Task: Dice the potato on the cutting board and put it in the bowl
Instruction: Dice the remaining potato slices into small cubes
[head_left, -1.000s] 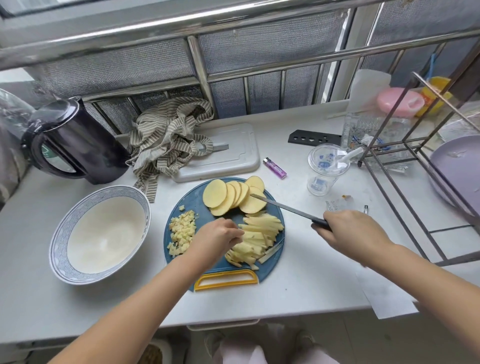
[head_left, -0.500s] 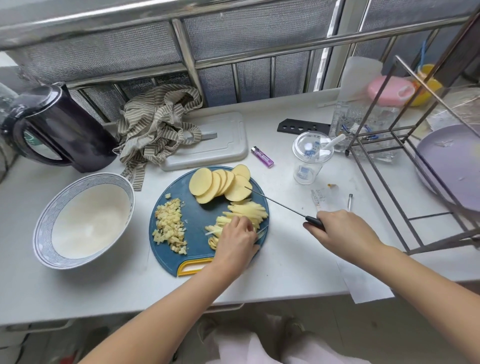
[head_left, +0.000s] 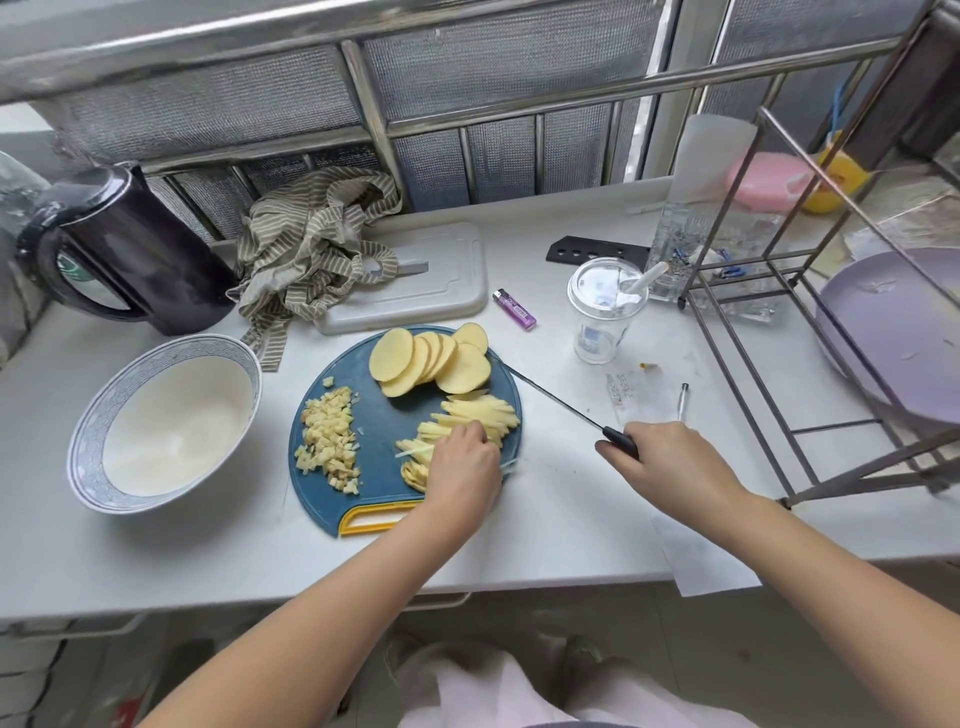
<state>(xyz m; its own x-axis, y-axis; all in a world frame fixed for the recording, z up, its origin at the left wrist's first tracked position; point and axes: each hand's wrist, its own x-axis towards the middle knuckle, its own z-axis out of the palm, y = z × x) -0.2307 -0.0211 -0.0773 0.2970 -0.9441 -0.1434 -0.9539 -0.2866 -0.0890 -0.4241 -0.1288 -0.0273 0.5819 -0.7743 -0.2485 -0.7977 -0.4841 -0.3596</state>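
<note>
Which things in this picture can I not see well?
Head view:
The left hand covers part of the pale yellow potato strips.
The right hand wraps most of the thin knife's black handle.
The print on the clear plastic cup is too small.
The right edge cuts off the lilac round plate.

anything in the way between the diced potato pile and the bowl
Nothing visible. The diced potato lies on the left of the cutting board, the bowl sits just left of the board, and only bare counter shows between. The striped cloth has a strap ending near the bowl's far rim, off that path.
</note>
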